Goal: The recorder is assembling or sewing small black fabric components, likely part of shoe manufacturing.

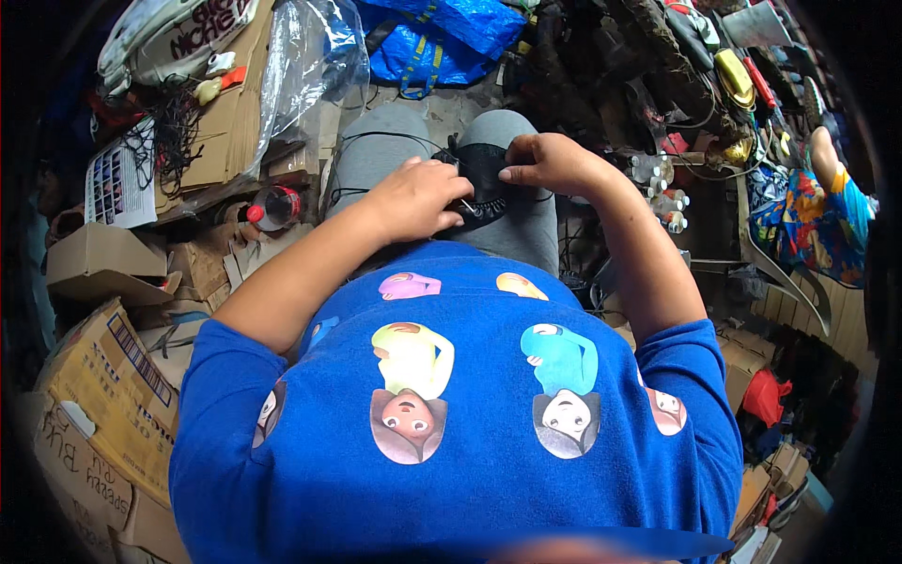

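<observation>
Across my lap, over the grey trouser legs, lies a black piece of material with a ridged or stitched lower edge. My left hand is at its left side, fingers curled together. A thin pale tip pokes out beside these fingertips; what it belongs to is hidden. My right hand pinches the upper right edge of the black piece between thumb and bent fingers. A thin black cord runs over my left thigh toward the piece.
Cardboard boxes and a red-capped bottle lie at left. A blue bag and clear plastic sheeting are ahead. Several small bottles stand right of my knees. Another person's foot shows at far right.
</observation>
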Demonstrator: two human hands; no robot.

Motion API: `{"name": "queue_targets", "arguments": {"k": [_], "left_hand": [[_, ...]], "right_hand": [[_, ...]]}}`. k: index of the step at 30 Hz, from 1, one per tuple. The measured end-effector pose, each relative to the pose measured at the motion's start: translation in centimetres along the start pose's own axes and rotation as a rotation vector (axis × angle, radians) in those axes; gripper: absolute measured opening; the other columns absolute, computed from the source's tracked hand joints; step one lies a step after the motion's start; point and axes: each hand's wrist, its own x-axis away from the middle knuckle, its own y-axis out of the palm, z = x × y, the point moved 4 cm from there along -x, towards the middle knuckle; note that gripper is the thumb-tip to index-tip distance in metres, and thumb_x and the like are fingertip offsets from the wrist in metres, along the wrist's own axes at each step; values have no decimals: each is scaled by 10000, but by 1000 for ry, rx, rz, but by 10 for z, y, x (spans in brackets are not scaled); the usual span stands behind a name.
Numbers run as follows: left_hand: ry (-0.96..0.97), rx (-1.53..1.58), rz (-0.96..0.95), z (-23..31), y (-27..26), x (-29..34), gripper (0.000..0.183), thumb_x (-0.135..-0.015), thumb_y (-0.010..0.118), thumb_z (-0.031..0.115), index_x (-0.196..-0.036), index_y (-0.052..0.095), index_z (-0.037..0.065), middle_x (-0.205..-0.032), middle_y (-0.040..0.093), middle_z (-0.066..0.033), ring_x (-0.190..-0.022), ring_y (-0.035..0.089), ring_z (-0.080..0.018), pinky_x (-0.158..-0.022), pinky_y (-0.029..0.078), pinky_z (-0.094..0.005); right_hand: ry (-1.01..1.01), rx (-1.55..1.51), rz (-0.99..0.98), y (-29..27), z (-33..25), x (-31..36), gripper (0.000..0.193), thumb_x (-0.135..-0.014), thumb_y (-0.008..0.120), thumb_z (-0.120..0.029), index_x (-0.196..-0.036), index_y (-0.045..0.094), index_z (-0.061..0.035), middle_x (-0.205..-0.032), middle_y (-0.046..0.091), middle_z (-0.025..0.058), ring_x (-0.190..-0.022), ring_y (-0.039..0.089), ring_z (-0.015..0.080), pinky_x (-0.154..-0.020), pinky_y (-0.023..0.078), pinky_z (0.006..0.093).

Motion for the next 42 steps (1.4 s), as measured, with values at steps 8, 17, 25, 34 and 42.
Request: {"name": "queue_targets", "arguments": {"k": [8,17,25,34,42], "left_hand": [[26,-197,-83,2,16,-11,270,-686,710,210,-874,540,115,-792,579,-47,-846,584,-239,-745,389,-395],[-177,-245,100,-17,-23,0,513,-753,675,244,-1201,469,102,-1033,606,-107,-987,559,-288,-821,411,-427],[-548,-241,88,-102,-89,48,212,-829,561,209,-912,544,15,-865,590,-172,-845,575,-333,-744,447,-398],[-176,230,347,-5,-50,30,251,-748,521,-95,-922,633,46,-808,517,-91,-723,546,-184,-667,455,-295],[-209,139,287,1,-2,6,169,-705,673,41,-864,691,96,-713,529,-73,-707,548,-210,-657,443,-306]], "right_hand": [[39,-609,-71,29,37,22,199,-830,650,-241,-750,603,-66,-648,500,-69,-603,421,48,-541,322,227],[-2,-515,7,29,30,16,251,-853,623,-263,-922,644,-22,-712,561,-37,-694,480,69,-646,403,252],[-27,-278,400,31,22,35,223,-755,714,-235,-885,633,-74,-675,591,63,-636,559,152,-627,441,305],[-475,201,695,36,7,68,190,-710,684,-129,-896,665,-157,-718,557,32,-732,540,221,-719,387,344],[-423,280,678,51,6,74,322,-708,646,-88,-1015,657,-185,-757,529,28,-763,533,217,-786,363,361]]}}
